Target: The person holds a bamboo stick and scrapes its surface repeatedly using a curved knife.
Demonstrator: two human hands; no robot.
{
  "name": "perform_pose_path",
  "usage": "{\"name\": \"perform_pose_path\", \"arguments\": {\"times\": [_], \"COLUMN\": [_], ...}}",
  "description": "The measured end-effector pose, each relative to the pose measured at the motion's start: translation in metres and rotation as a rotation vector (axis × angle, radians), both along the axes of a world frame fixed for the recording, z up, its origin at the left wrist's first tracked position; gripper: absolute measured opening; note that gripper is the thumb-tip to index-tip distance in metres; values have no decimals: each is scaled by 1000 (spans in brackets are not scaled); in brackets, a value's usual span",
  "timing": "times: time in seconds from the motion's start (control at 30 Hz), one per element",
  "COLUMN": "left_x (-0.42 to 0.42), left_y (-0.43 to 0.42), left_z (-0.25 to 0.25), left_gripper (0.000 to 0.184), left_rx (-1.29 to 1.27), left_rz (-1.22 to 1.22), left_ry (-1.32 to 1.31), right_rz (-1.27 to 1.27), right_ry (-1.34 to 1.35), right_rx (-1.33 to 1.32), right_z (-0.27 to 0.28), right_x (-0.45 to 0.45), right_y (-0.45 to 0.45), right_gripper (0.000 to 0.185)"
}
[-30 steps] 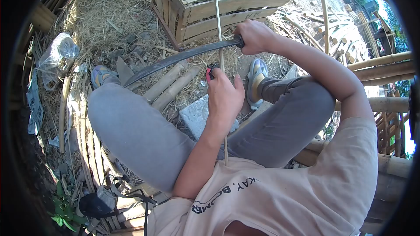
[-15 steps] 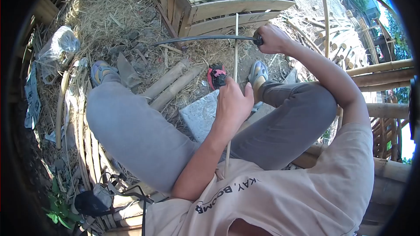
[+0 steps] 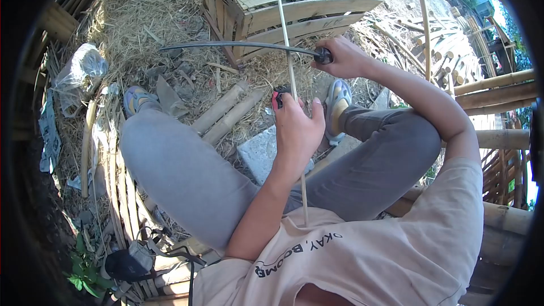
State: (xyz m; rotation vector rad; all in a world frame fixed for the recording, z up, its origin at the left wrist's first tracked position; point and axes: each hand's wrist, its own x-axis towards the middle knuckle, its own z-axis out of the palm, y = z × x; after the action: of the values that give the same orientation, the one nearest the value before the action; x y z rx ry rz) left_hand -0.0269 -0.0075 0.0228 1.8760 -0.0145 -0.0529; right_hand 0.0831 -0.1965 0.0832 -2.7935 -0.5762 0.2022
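Observation:
My right hand point(image 3: 343, 58) is closed round the dark handle of a long, thin-bladed knife point(image 3: 226, 45). The blade points left and crosses a slender bamboo strip point(image 3: 285, 25), appearing to touch it. Nearer to me, my left hand point(image 3: 299, 130) is wrapped round the same strip, thumb raised. The strip runs from my shirt front, between my legs, to above the blade. A red and black object point(image 3: 278, 98) shows beside the left fingers; whether they touch it I cannot tell.
A slatted wooden crate point(image 3: 306, 8) stands ahead on straw-covered ground. Below the hands lie a pale stone block point(image 3: 258, 153) and bamboo pieces point(image 3: 224, 110). At left are a clear plastic bag point(image 3: 85, 73) and a black cap-like item point(image 3: 127, 263). Bamboo rails point(image 3: 498, 139) stand at right.
The knife and my right hand have shifted left and slightly down. The strip's far end has swung left and reaches farther up. My left hand has moved slightly left.

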Motion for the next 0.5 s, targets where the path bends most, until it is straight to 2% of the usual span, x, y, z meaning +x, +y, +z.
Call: {"name": "perform_pose_path", "arguments": {"times": [0.23,0.33,0.43,0.5], "left_x": [1,3,3,4], "left_y": [-1,4,-1,-1], "left_z": [1,11,3,-2], "left_gripper": [35,55,36,36], "left_rx": [4,52,-5,6], "left_rz": [-29,-113,-35,-28], "left_ry": [66,130,97,91], "right_rz": [0,-14,59,152], "right_ry": [23,72,89,39], "right_rx": [-56,-58,-15,-35], "right_z": [-6,-6,-11,-12], "right_x": [4,2,0,-4], "right_y": [0,4,8,16], "right_gripper": [40,41,41,40]}}
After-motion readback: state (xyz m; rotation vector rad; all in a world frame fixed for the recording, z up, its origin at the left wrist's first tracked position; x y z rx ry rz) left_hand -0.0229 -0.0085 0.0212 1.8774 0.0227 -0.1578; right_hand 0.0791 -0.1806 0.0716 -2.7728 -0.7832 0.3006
